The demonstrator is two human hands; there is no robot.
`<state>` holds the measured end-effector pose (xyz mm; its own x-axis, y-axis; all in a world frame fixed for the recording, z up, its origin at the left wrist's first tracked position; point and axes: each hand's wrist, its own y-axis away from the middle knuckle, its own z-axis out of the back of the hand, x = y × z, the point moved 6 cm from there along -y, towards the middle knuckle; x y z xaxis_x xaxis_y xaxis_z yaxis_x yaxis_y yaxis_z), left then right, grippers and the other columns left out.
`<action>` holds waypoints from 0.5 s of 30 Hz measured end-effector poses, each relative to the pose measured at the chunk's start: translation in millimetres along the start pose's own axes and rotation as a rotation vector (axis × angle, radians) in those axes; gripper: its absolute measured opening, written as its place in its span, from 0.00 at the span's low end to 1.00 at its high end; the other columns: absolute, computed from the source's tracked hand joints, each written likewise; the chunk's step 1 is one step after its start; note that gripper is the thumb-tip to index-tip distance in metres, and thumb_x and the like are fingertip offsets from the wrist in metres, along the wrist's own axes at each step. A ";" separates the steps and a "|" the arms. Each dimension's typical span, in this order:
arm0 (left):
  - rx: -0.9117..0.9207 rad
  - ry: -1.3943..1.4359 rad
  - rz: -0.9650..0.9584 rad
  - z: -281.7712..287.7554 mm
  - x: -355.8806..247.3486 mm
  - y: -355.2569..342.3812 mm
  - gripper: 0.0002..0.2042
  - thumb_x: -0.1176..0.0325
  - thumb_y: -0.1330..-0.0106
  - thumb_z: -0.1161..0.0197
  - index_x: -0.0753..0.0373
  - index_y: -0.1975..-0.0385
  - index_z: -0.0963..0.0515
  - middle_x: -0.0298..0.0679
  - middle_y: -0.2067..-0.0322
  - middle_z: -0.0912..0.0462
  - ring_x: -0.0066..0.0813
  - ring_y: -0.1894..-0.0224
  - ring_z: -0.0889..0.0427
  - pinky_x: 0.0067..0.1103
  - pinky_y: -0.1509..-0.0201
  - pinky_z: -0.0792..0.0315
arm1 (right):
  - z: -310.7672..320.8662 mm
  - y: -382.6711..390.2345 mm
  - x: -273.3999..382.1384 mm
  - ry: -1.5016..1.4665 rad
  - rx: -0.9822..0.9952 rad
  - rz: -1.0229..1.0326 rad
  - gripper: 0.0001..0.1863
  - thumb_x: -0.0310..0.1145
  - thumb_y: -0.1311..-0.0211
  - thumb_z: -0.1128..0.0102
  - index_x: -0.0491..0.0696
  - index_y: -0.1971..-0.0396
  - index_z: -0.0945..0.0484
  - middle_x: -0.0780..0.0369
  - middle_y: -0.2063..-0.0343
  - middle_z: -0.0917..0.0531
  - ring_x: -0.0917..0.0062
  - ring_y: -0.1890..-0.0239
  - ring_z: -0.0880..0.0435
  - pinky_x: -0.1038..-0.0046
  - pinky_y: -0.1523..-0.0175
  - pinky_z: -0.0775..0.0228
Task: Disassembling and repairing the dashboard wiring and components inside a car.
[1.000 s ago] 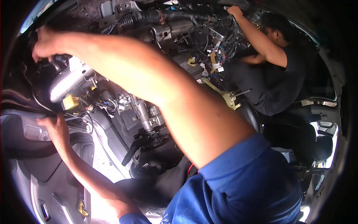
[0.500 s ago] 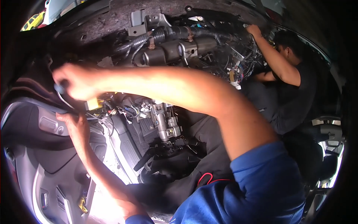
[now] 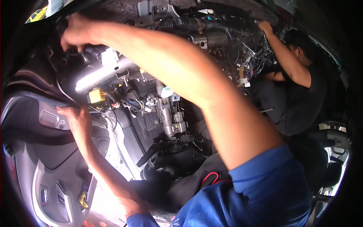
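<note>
My right arm stretches across the car's exposed dashboard structure to the upper left, where my right hand (image 3: 75, 34) is curled on something dark I cannot make out, blurred by motion. Below it are a white part (image 3: 109, 56) and a shiny metal crossbeam (image 3: 92, 77). My left hand (image 3: 79, 115) grips the dark edge of the door frame (image 3: 45, 97), beside a yellow box (image 3: 96, 96) with wires. A steering column (image 3: 166, 117) hangs at the middle, stripped of any wheel, among loose connectors.
A co-worker (image 3: 302, 87) in black crouches at the right, one hand (image 3: 266, 27) raised to the wiring harness (image 3: 253, 56). An open door (image 3: 49, 159) fills the lower left. A black corrugated hose (image 3: 174, 23) runs along the top, and seats (image 3: 310, 155) stand at the right.
My right hand dipped lower half a second ago and is now raised to the upper left again. My left hand stays on the frame edge. The view has shifted slightly.
</note>
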<state>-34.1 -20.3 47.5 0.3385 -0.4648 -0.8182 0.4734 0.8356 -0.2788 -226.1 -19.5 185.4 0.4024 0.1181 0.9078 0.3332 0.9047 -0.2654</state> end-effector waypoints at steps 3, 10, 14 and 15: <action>-0.045 0.012 -0.071 -1.5 -5.3 5.2 0.28 0.72 0.39 0.44 0.75 0.47 0.53 0.62 0.56 0.30 0.48 0.53 0.29 0.29 0.41 0.38 | -23.7 23.7 -9.5 0.033 -0.117 0.159 0.11 0.24 0.55 0.38 0.36 0.69 0.21 0.54 0.77 0.18 0.70 0.71 0.17 0.69 0.66 0.26; -0.028 -0.040 -0.073 -5.6 -3.4 -1.6 0.28 0.75 0.40 0.44 0.75 0.47 0.54 0.60 0.57 0.31 0.44 0.53 0.30 0.29 0.42 0.38 | 6.7 -2.9 -9.8 -0.004 0.126 -0.079 0.12 0.23 0.62 0.30 0.40 0.73 0.21 0.58 0.80 0.19 0.73 0.77 0.19 0.70 0.79 0.28; -0.018 0.022 -0.050 -0.9 0.8 2.0 0.27 0.77 0.41 0.45 0.76 0.48 0.53 0.60 0.59 0.31 0.44 0.54 0.30 0.29 0.41 0.38 | -32.3 26.8 -12.6 0.168 -0.028 0.207 0.10 0.21 0.61 0.35 0.41 0.74 0.21 0.57 0.76 0.18 0.71 0.72 0.18 0.69 0.68 0.27; -0.014 -0.009 -0.057 3.7 7.5 3.5 0.27 0.77 0.41 0.46 0.75 0.48 0.53 0.60 0.59 0.31 0.44 0.54 0.30 0.29 0.41 0.38 | -51.9 49.0 -14.2 0.168 0.121 0.384 0.12 0.19 0.64 0.38 0.44 0.73 0.20 0.60 0.76 0.17 0.72 0.70 0.19 0.70 0.64 0.28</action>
<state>-26.9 -22.0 42.3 0.3184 -0.5141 -0.7965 0.4810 0.8116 -0.3316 -171.2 1.9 142.6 0.6139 0.3962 0.6827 0.0340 0.8508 -0.5243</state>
